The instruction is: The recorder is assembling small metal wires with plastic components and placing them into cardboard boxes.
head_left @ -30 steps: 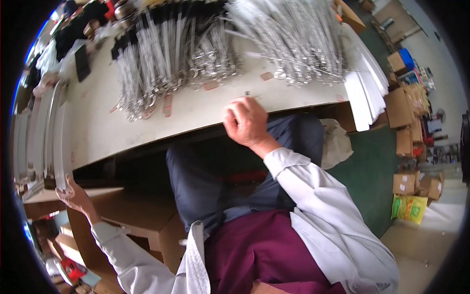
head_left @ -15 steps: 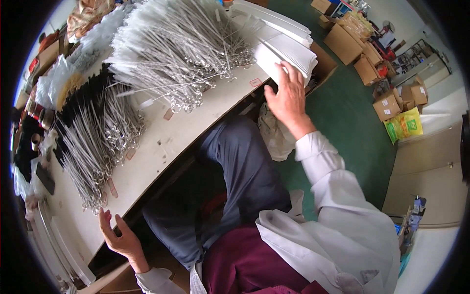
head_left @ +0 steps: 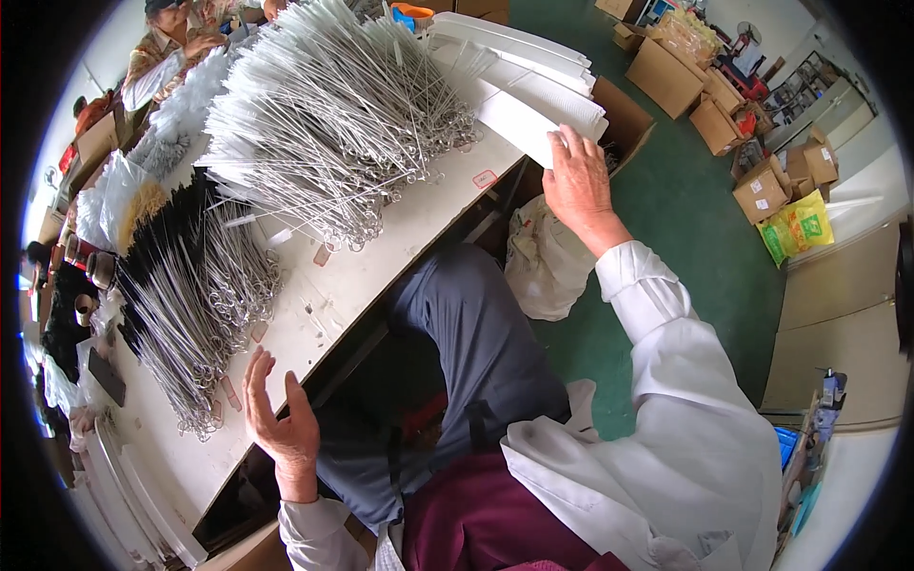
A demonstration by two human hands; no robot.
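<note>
My right hand point(head_left: 579, 186) is at the near end of a white tray point(head_left: 514, 116), its thumb and fingers closed on the edge. That tray lies on a stack of similar ribbed white trays at the table's far right corner. My left hand point(head_left: 284, 428) hovers empty past the table's near edge, thumb and fingers apart. Beyond it lies a bundle of black-bristled wire brushes point(head_left: 181, 314), their looped ends toward me. A larger heap of white-bristled wire brushes point(head_left: 333, 124) lies in the middle of the table, loops also facing me.
The white table point(head_left: 295, 328) runs diagonally, with small red-framed labels along its near edge. A whitish sack point(head_left: 547, 262) stands on the green floor below. Cardboard boxes point(head_left: 671, 76) are stacked at the far right. At the far left, another person point(head_left: 167, 52) sits near plastic-wrapped bundles.
My left hand has risen and moved right. My right hand has shifted slightly right, and its thumb has closed in toward the tray's edge. The other person has come more into view.
</note>
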